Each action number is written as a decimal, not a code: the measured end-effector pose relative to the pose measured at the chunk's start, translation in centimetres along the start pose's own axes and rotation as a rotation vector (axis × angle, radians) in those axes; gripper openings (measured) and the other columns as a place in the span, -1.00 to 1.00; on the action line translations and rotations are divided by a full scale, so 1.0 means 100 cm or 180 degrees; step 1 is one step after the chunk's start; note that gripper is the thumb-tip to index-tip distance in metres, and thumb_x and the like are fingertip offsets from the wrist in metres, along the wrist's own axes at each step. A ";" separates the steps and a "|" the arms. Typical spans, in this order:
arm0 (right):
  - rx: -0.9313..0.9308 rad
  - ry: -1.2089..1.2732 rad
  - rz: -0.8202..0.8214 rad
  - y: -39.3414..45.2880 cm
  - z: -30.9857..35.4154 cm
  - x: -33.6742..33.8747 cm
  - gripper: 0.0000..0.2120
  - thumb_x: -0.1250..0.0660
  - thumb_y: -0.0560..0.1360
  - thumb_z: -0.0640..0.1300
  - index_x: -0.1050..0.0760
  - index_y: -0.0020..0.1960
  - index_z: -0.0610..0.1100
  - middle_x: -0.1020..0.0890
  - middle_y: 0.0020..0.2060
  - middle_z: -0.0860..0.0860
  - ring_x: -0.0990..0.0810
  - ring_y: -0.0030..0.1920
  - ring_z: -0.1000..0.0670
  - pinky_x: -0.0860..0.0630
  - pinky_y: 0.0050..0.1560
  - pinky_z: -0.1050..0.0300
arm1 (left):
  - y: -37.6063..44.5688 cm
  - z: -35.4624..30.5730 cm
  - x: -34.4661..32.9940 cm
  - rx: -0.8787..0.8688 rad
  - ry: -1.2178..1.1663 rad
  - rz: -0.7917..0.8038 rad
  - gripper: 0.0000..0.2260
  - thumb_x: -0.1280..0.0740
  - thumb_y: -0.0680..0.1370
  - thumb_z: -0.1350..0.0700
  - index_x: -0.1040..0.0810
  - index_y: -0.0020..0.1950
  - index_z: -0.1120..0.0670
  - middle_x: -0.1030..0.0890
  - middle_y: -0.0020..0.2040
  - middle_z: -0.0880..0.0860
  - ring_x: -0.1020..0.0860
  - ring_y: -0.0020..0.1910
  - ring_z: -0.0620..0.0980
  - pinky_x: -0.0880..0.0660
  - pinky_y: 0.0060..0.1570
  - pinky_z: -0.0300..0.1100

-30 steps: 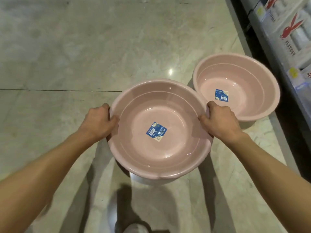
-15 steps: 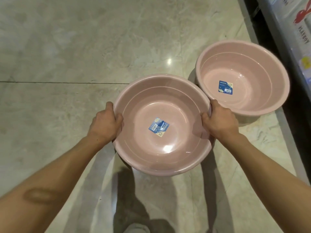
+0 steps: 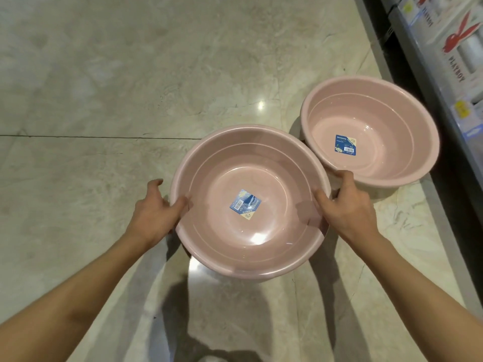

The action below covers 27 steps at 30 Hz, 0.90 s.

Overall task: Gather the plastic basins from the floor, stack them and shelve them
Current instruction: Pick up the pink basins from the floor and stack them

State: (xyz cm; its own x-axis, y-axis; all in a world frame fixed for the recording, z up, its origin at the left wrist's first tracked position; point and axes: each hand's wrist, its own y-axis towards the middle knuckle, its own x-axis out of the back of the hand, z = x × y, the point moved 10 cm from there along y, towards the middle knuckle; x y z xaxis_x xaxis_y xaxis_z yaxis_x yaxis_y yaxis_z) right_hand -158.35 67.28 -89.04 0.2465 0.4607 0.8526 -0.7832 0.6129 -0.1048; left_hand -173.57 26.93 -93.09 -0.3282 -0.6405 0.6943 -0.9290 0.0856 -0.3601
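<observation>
Near basin point(image 3: 251, 205): pink, round, centre of the frame, mouth up, held between both hands. It contains only a blue label point(image 3: 245, 204) stuck to its bottom. Whether its base touches the floor cannot be told.

Far basin point(image 3: 371, 131): pink, right of centre, upright on the floor, its rim just beside the near basin's upper right rim. It contains one blue label point(image 3: 345, 145) on its bottom.

Left hand point(image 3: 154, 212): at the near basin's left rim, thumb over the rim onto the inner wall, fingers loosely curled outside; part open, touching the rim.

Right hand point(image 3: 345, 207): closed on the near basin's right rim, thumb inside, fingers wrapped under the outer edge.

Floor point(image 3: 104, 87): polished beige marble tile, one dark joint running across left of centre.

Shelf point(image 3: 444, 74): right edge of the frame, carrying boxed goods with a red rabbit logo.
</observation>
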 end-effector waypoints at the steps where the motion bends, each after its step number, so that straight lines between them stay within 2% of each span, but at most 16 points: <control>1: -0.0081 0.0020 0.0039 -0.006 -0.006 0.000 -0.47 -0.32 0.50 0.25 -0.35 0.28 -0.08 -0.64 -0.17 -0.07 -0.61 -0.05 -0.26 -0.43 -0.14 -0.06 | -0.007 0.007 -0.005 0.0036 -0.0051 0.0082 -0.15 -0.36 0.38 -0.41 -0.17 0.54 -0.04 -0.66 -0.23 -0.02 -0.67 -0.36 -0.09 -0.56 -0.48 -0.23; 4: -0.0402 -0.0096 0.0354 -0.022 -0.024 -0.011 -0.41 -0.28 0.46 0.35 -0.38 0.33 -0.01 -0.61 -0.21 0.07 -0.57 -0.07 -0.13 -0.46 -0.09 -0.06 | -0.022 0.018 -0.020 0.0034 -0.0107 0.0319 -0.23 -0.36 0.33 -0.48 -0.31 0.40 -0.10 -0.68 -0.18 -0.05 -0.69 -0.35 -0.08 -0.61 -0.45 -0.19; 6: -0.0523 -0.0125 0.0603 -0.029 -0.029 -0.024 -0.48 -0.27 0.44 0.36 -0.40 0.23 0.04 -0.63 -0.16 0.04 -0.59 -0.11 -0.12 -0.51 -0.10 -0.04 | -0.024 0.018 -0.027 -0.0008 -0.0107 0.0372 -0.36 -0.36 0.32 -0.48 -0.41 0.25 -0.16 -0.68 -0.11 -0.08 -0.69 -0.26 -0.05 -0.66 -0.34 -0.09; 8: -0.0628 -0.0136 0.0795 -0.035 -0.031 -0.034 -0.59 -0.29 0.44 0.30 -0.35 0.13 0.07 -0.62 -0.09 -0.03 -0.60 -0.09 -0.16 -0.54 -0.06 -0.06 | -0.024 0.019 -0.032 0.0004 -0.0194 0.0366 -0.52 -0.40 0.36 -0.39 -0.47 0.16 -0.18 -0.66 -0.09 -0.11 -0.68 -0.17 -0.03 -0.68 -0.24 -0.01; 10: -0.0784 -0.0033 0.0845 -0.040 -0.032 -0.040 -0.64 -0.30 0.43 0.21 -0.31 0.11 0.08 -0.59 -0.07 -0.06 -0.58 -0.07 -0.20 -0.53 -0.03 -0.08 | -0.026 0.020 -0.035 0.0059 -0.0405 0.0288 -0.75 -0.39 0.41 -0.26 -0.55 0.00 -0.20 -0.67 -0.16 -0.12 -0.68 -0.18 -0.01 -0.67 -0.20 0.04; 12: -0.0871 0.0129 0.0819 -0.042 -0.031 -0.041 -0.66 -0.31 0.43 0.13 -0.32 0.13 0.04 -0.57 -0.07 -0.08 -0.56 -0.06 -0.21 -0.50 -0.04 -0.08 | -0.028 0.017 -0.035 0.0078 -0.0536 0.0156 -0.94 -0.37 0.45 -0.12 -0.57 -0.13 -0.18 -0.67 -0.23 -0.12 -0.68 -0.21 -0.02 -0.65 -0.26 -0.03; 13: -0.0872 0.0210 0.0823 -0.042 -0.029 -0.041 -0.65 -0.32 0.45 0.10 -0.33 0.15 0.01 -0.57 -0.06 -0.09 -0.55 -0.05 -0.21 -0.50 -0.03 -0.08 | -0.029 0.014 -0.034 0.0049 -0.0548 0.0085 -0.97 -0.36 0.48 -0.06 -0.56 -0.16 -0.17 -0.66 -0.25 -0.12 -0.67 -0.22 -0.03 -0.61 -0.32 -0.11; 15: -0.0845 0.0384 0.0862 -0.041 -0.024 -0.040 -0.62 -0.34 0.47 0.03 -0.36 0.22 -0.07 -0.57 -0.01 -0.11 -0.56 -0.02 -0.20 -0.53 0.00 -0.09 | -0.032 0.008 -0.032 -0.0036 -0.0521 -0.0026 -0.92 -0.35 0.50 0.01 -0.53 -0.18 -0.16 -0.64 -0.24 -0.13 -0.63 -0.23 -0.09 -0.49 -0.39 -0.25; 17: -0.0807 0.0493 0.0899 -0.040 -0.021 -0.039 -0.59 -0.35 0.49 -0.02 -0.37 0.26 -0.14 -0.59 0.04 -0.15 -0.59 0.00 -0.20 -0.57 0.03 -0.12 | -0.035 0.005 -0.031 -0.0063 -0.0560 -0.0030 -0.95 -0.33 0.49 0.02 -0.54 -0.16 -0.14 -0.65 -0.23 -0.11 -0.63 -0.25 -0.12 -0.45 -0.41 -0.29; 22: -0.0697 0.0541 0.0926 -0.042 -0.014 -0.035 -0.61 -0.35 0.52 -0.05 -0.39 0.25 -0.21 -0.60 0.08 -0.18 -0.60 0.03 -0.21 -0.59 0.06 -0.15 | -0.039 0.001 -0.021 -0.0082 -0.0733 0.0019 -0.93 -0.33 0.47 0.07 -0.58 -0.09 -0.08 -0.68 -0.18 -0.02 -0.65 -0.19 -0.02 -0.54 -0.35 -0.15; 25: -0.0553 0.0707 0.0832 -0.041 0.002 -0.026 -0.58 -0.35 0.50 -0.06 -0.41 0.31 -0.17 -0.61 0.12 -0.15 -0.60 0.08 -0.20 -0.57 0.11 -0.14 | -0.042 -0.004 -0.002 -0.0058 -0.0818 -0.0058 -0.91 -0.34 0.41 0.04 -0.59 -0.11 -0.07 -0.69 -0.19 0.01 -0.66 -0.21 0.03 -0.58 -0.30 -0.07; 27: -0.0399 0.0798 0.0734 -0.038 0.016 -0.014 -0.61 -0.34 0.48 -0.07 -0.46 0.28 -0.13 -0.63 0.08 -0.11 -0.60 0.08 -0.17 -0.57 0.08 -0.08 | -0.041 -0.013 0.015 -0.0063 -0.0812 -0.0128 -0.88 -0.34 0.36 0.01 -0.59 -0.12 -0.07 -0.69 -0.22 0.00 -0.67 -0.25 0.02 -0.57 -0.35 -0.09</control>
State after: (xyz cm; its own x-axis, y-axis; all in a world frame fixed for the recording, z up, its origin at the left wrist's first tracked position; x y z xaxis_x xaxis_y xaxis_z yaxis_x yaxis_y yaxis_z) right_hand -156.65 63.34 -89.01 0.2161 0.7295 0.6490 -0.7621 0.5415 -0.3549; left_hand -170.47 26.58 -89.75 -0.2395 -0.8153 0.5272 -0.9443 0.0694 -0.3215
